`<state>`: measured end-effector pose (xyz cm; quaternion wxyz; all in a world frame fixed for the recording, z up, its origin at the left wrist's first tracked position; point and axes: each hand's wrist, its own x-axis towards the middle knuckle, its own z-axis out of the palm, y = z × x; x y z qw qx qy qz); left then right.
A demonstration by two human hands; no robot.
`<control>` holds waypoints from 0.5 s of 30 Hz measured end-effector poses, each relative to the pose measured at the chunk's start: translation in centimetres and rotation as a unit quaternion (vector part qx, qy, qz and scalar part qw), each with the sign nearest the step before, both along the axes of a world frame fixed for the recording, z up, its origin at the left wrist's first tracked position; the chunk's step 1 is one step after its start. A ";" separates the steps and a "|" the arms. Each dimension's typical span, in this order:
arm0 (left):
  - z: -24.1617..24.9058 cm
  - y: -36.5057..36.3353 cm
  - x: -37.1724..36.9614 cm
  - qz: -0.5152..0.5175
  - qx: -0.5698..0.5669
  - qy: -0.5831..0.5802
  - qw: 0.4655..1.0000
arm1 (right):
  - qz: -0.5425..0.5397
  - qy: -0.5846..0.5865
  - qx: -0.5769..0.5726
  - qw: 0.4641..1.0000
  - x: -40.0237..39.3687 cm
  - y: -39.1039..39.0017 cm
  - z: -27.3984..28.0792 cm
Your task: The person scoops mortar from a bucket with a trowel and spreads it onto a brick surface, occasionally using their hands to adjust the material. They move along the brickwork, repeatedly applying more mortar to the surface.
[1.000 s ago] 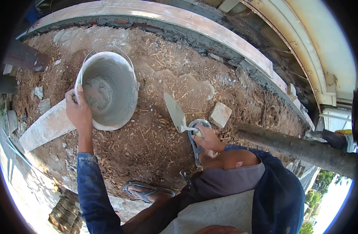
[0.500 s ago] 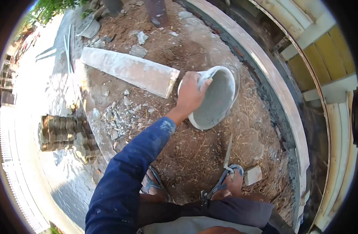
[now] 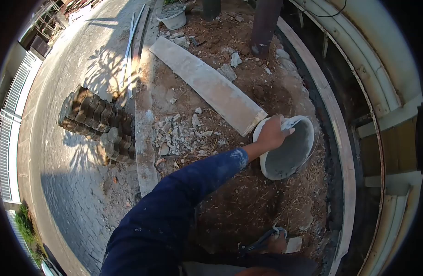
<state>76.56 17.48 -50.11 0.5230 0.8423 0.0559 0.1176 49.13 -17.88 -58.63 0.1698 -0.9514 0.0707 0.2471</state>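
My left hand (image 3: 270,134), in a dark blue sleeve, grips the near-left rim of a white bucket (image 3: 264,164) with the fingers closed over the edge. The bucket stands tilted on the soil, its mouth facing up and to the right. Its inside is coated grey; whether loose mix lies at the bottom is hard to tell. A thin wire handle hangs at its right side. Just left of the bucket lies a long, pale, dusty board (image 3: 211,87), its near end by my hand. My right hand is out of view.
Broken rubble (image 3: 179,135) lies left of the board. Stacked paving blocks (image 3: 94,115) stand on the paved ground. A purple-brown post (image 3: 266,25) and a white tub (image 3: 173,19) are at the back. A low curved edging (image 3: 342,152) runs along the right. A small block (image 3: 293,245) sits by my foot.
My view has swung left and up, so the bucket, board and blocks sit differently in it. My left hand keeps its grip on the bucket rim.
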 end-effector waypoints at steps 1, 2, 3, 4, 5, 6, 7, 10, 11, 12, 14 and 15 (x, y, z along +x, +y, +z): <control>1.0 1.1 0.1 0.007 -0.043 0.044 0.998 | 0.001 0.000 -0.002 1.000 -0.4 -0.6 -1.0; 1.6 2.2 0.5 0.034 -0.046 0.027 0.998 | 0.007 -0.024 0.004 1.000 -0.6 -1.0 -2.0; 2.1 3.4 0.8 0.036 -0.046 0.029 0.998 | 0.013 -0.047 0.009 0.999 -1.0 -1.5 -2.8; 3.4 4.9 0.8 0.069 -0.151 0.049 0.985 | 0.015 -0.045 0.009 0.999 -0.7 -1.2 -2.7; 4.6 6.2 0.7 0.101 -0.254 0.067 0.960 | 0.002 -0.013 -0.009 1.000 -0.3 -0.4 -1.7; 6.0 7.8 0.4 0.110 -0.277 0.068 0.952 | -0.004 0.004 -0.018 1.000 0.0 -0.3 -1.2; 7.5 9.6 -0.2 0.119 -0.298 0.069 0.945 | -0.010 0.022 -0.027 0.999 0.2 -0.1 -0.6; 12.5 15.6 -3.4 0.126 -0.322 0.094 0.933 | -0.023 0.004 -0.001 1.000 1.3 -0.9 1.7; 15.0 17.7 -5.3 0.132 -0.309 0.119 0.934 | -0.026 0.016 -0.004 1.000 2.4 -1.6 3.4; 16.7 19.6 -7.4 0.166 -0.331 0.134 0.919 | -0.027 0.029 -0.008 0.999 3.6 -2.3 5.9; 19.4 23.3 -12.1 0.272 -0.319 0.190 0.888 | -0.001 -0.027 0.015 1.000 6.1 -3.5 11.8; 20.5 25.0 -15.0 0.342 -0.286 0.229 0.865 | 0.000 -0.021 0.009 1.000 6.9 -3.8 15.6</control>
